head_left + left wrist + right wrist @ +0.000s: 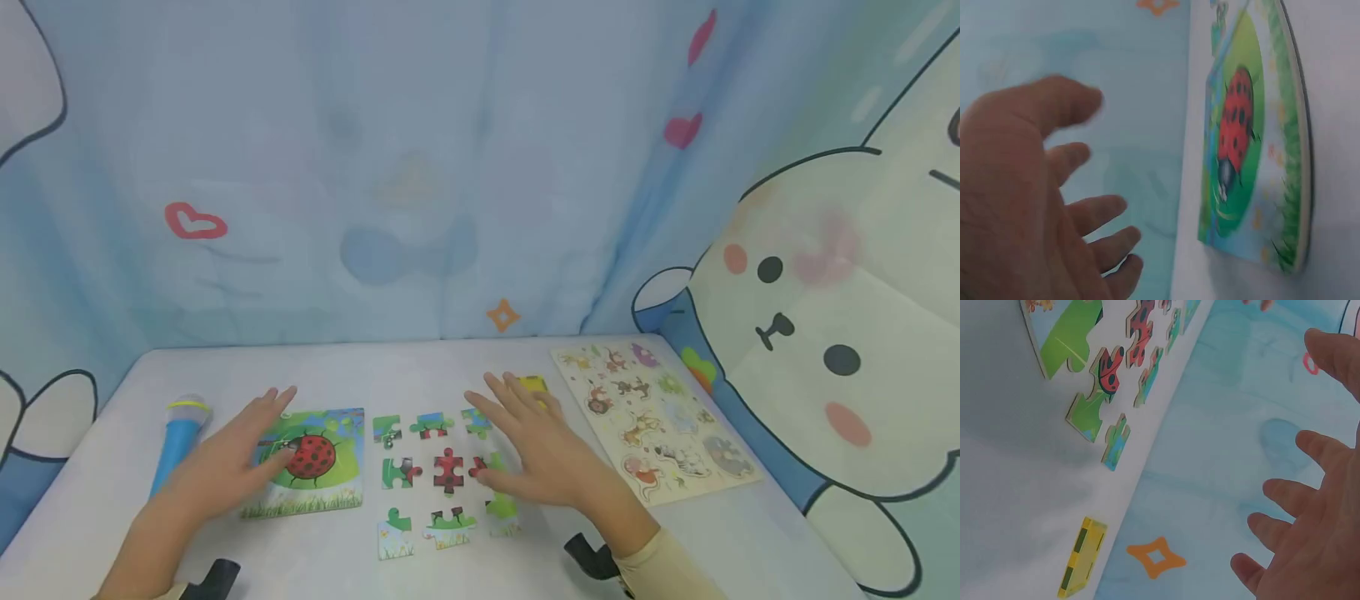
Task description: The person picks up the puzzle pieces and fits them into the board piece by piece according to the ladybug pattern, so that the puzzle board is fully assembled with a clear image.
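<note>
nearest on the white bench (105, 467), the left hand (232, 454) is spread flat, fingers straight, above the left side of the ladybird picture board (318, 458); whether it touches the board cannot be told. the right hand (540, 450) is likewise spread, holding nothing, over the right column of the loose puzzle pieces (438, 471), which lie in three rows just right of the board. a blue toy microphone (180, 437) lies left of the left hand. further back sit a small yellow block (534, 384) and, to the right, an animal peg puzzle (656, 417).
</note>
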